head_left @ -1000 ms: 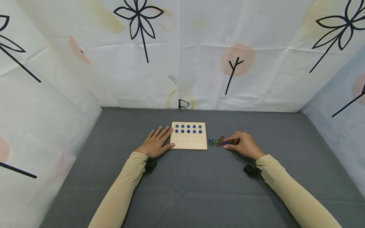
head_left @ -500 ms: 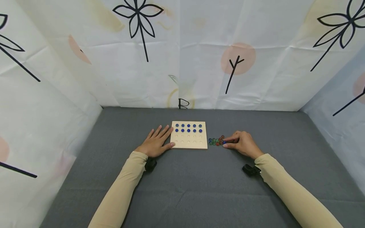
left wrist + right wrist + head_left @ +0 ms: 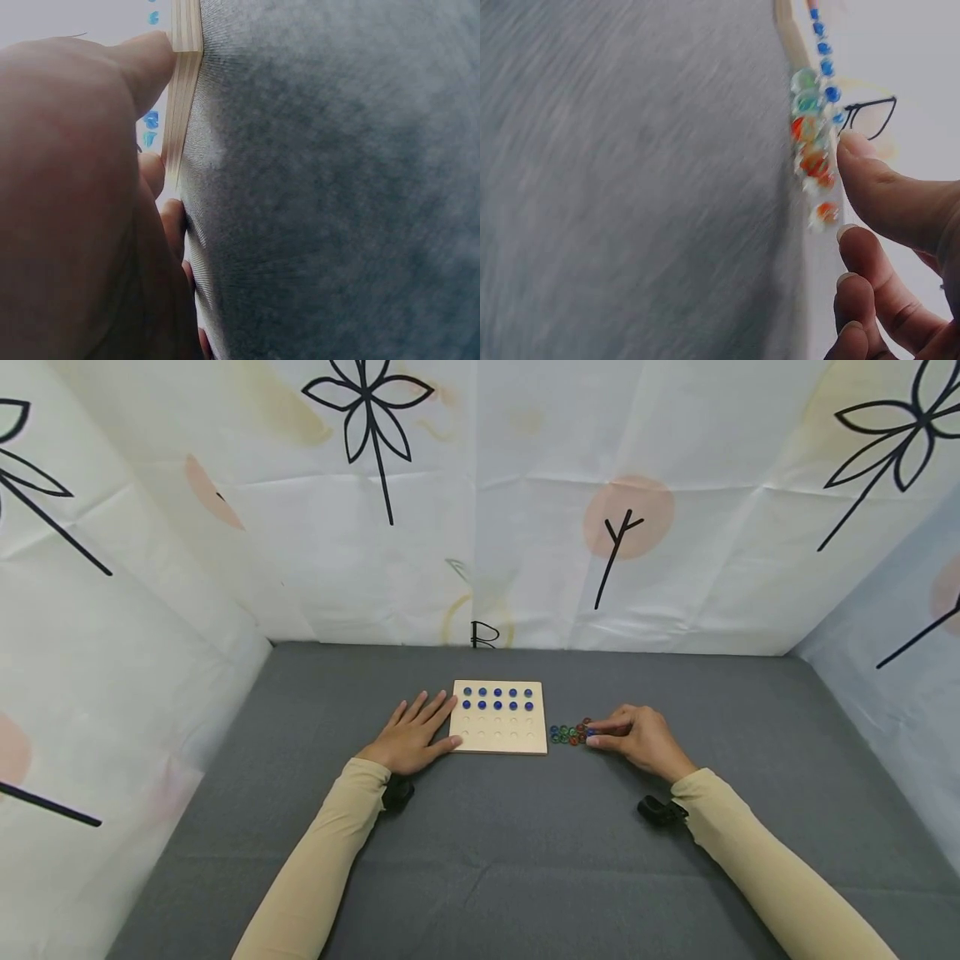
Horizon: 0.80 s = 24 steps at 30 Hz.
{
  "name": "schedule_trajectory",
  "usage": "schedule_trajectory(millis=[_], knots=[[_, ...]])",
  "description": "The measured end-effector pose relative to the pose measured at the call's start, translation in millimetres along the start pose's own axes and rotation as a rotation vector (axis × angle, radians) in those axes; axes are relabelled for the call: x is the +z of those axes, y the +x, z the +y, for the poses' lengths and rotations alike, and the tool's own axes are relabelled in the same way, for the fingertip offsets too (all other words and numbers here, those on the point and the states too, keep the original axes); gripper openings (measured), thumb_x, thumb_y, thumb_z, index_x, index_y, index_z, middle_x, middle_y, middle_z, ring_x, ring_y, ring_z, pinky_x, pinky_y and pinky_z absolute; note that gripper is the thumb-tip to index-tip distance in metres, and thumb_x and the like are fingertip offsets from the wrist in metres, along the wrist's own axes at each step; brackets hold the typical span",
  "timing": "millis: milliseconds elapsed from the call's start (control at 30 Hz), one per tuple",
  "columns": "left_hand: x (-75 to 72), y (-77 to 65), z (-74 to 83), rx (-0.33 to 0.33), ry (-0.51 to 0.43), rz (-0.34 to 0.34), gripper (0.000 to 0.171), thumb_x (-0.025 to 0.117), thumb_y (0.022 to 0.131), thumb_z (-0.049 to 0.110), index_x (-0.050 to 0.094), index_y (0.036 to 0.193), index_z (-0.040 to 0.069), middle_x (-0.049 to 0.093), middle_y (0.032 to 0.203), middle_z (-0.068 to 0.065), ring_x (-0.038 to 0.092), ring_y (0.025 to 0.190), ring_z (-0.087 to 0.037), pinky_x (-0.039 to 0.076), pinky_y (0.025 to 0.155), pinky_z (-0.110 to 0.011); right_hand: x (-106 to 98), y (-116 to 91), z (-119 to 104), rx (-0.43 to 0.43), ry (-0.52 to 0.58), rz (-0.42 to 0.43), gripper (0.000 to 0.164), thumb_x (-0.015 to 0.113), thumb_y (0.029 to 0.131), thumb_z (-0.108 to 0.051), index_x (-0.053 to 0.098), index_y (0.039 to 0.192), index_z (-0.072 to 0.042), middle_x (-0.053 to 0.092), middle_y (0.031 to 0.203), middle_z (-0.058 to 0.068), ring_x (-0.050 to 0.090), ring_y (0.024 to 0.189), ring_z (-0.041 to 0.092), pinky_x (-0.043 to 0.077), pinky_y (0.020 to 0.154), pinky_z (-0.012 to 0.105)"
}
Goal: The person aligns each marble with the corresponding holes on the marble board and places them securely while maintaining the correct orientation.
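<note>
In the head view a pale wooden board [image 3: 498,744] with rows of shallow hollows lies on the grey table; blue marbles [image 3: 498,705] fill its two far rows. My left hand [image 3: 405,742] lies flat with fingers spread, thumb and fingertips touching the board's left edge. To the board's right is a small cluster of green and orange marbles [image 3: 573,740]. At the right end of that cluster my right hand [image 3: 641,739] holds thumb and index fingertip either side of a blue marble [image 3: 591,733]. The right wrist view shows a gap between thumb [image 3: 862,161] and index finger [image 3: 862,251].
Grey cloth [image 3: 480,827] covers the table. White fabric walls [image 3: 525,510] with flower and tree prints stand behind it and at both sides. Each wrist wears a dark camera; the one at the right wrist [image 3: 660,810] sits close above the cloth.
Only the head view shifts slightly. Both hands, the board and the marbles stay nearly where they were.
</note>
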State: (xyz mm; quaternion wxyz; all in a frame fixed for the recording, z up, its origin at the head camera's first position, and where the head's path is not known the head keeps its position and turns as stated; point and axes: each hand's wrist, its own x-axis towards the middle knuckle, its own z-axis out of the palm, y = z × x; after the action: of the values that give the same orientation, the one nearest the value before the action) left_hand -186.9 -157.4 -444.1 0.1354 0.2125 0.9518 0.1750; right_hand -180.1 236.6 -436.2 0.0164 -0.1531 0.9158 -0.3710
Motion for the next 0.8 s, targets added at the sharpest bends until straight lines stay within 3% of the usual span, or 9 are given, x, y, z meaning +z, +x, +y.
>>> schedule_trajectory(millis=[300,800], knots=[[13.0,6.0,-14.3,0.018,-0.018,0.014,0.077,0.040,0.106,0.058,0.010,0.165,0.021,0.006,0.170,-0.005,-0.005,0.156,-0.029,-0.009,0.124,-0.050,10,8,-24,-0.058,0.018,0.058,0.025,0.085,0.084,-0.015,0.082,0.107,-0.006,0.065,0.085,0.004,0.054,0.067,0.016,0.043,0.053,0.026],[15.3,8.6,-17.2,0.007,-0.010,0.005,0.077,0.039,0.106,0.058,0.006,0.165,0.023,0.002,0.171,-0.002,-0.008,0.156,-0.027,-0.011,0.123,-0.049,42,26,-53,-0.084,0.086,0.071,0.022,0.086,0.083,-0.016,0.083,0.103,-0.007,0.067,0.084,0.002,0.054,0.068,0.015,0.044,0.054,0.027]])
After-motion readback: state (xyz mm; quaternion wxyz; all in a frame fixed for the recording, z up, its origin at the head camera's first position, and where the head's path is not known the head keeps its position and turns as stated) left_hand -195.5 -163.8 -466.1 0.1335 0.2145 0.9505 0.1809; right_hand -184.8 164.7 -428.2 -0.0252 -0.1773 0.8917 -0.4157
